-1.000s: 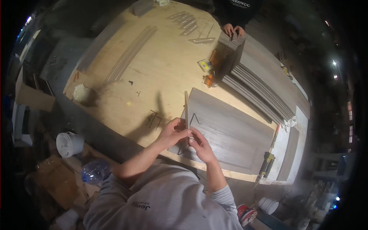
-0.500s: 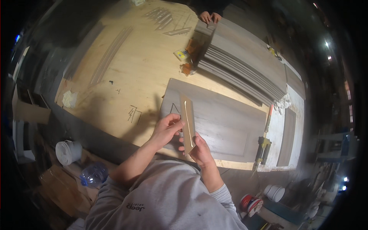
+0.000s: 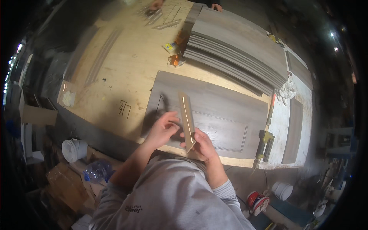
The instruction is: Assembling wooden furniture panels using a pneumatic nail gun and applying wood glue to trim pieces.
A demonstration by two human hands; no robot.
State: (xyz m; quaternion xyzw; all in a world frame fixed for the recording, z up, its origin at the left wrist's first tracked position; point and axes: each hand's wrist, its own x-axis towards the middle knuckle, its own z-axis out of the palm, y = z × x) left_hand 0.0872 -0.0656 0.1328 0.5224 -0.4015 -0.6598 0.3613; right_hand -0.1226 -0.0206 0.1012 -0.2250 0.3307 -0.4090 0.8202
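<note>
I hold a narrow light wooden strip (image 3: 187,115) upright over a grey door panel (image 3: 226,111) that lies flat on the plywood table (image 3: 126,73). My right hand (image 3: 202,145) grips the strip's lower end. My left hand (image 3: 163,128) touches its left edge near the middle, fingers curled around it. The strip's broad pale face is turned toward me, with a thin groove running along it.
A stack of grey panels (image 3: 237,50) lies at the back right. Another person's hands (image 3: 155,4) rest at the table's far edge. Orange and yellow tools (image 3: 174,59) sit beside the stack, a caulking gun (image 3: 265,138) at the right, buckets (image 3: 74,149) on the floor.
The strip has turned from edge-on to showing its broad face, and it is held higher above the panel. My head has shifted, bringing the panel stack more into view.
</note>
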